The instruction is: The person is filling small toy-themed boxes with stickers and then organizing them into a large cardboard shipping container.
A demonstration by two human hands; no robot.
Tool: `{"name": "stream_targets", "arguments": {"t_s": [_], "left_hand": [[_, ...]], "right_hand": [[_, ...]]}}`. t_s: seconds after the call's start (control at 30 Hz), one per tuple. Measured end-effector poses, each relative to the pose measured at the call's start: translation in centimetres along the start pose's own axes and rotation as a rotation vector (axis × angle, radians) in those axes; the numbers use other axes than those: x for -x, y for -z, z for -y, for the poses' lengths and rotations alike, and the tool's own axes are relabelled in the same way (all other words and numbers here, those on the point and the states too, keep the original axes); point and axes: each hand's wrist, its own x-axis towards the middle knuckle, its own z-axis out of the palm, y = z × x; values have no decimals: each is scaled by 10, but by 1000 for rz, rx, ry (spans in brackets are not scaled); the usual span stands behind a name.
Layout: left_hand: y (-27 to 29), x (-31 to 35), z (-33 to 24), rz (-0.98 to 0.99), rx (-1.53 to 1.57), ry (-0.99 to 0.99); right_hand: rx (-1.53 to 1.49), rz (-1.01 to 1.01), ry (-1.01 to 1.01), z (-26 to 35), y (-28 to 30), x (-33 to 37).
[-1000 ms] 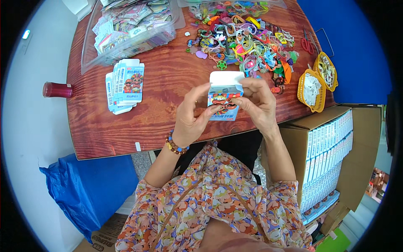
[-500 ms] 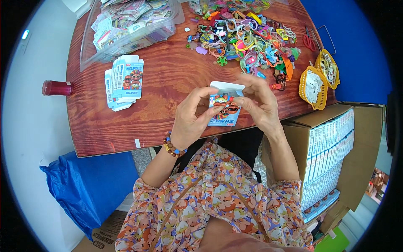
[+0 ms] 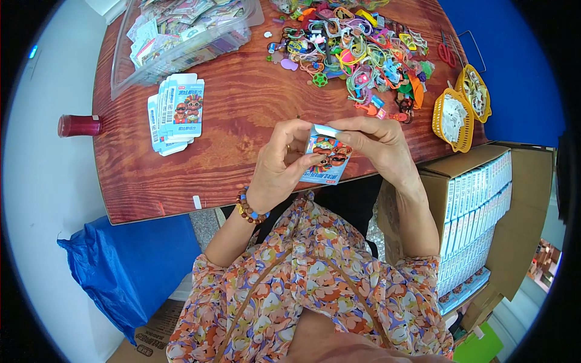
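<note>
Blue in the head view, a small box (image 3: pixel 333 170) is over the near edge of the table (image 3: pixel 242 139). The left hand (image 3: pixel 279 162) grips its side, thumb on the front. The right hand (image 3: pixel 382 146) pinches its white flap (image 3: pixel 327 130). Toys (image 3: pixel 363 60) lie heaped beyond.

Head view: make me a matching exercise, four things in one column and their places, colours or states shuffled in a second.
Things
1. Small box
2. Pale blue cartons
3. Scissors
4. Brown cardboard container

Places, colours and states
A. Open, packed with rows of boxes
B. Red-handled, near the table's far right edge
C. Held by the left hand and right hand
D. Piled on the table, overlapping, well to the left of both hands

Right pairs
1-C
2-D
3-B
4-A
</note>
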Motion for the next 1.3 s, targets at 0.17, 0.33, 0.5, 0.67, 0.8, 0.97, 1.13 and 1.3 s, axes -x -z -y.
{"name": "stream_targets", "arguments": {"t_s": [0.17,0.33,0.5,0.67,0.8,0.97,1.13,1.3], "left_hand": [[0,-1,1,33,-55,-34],[1,-2,5,56,-51,4],[-5,-1,3,17,-49,33],[-11,3,4,-63,45,105],[-10,5,11,-24,90,136],[-12,10,16,9,9,60],[-14,7,8,7,70,137],[-18,6,12,104,22,49]], "right_hand": [[135,-40,-26,1,0,2],[228,-33,-20,1,2,5],[364,15,75,7,3,3],[477,58,289,4,-1,8],[574,24,279,-15,4,16],[414,42,304,-27,6,18],[355,-140,218,-31,3,30],[483,-115,380,-30,11,41]]}}
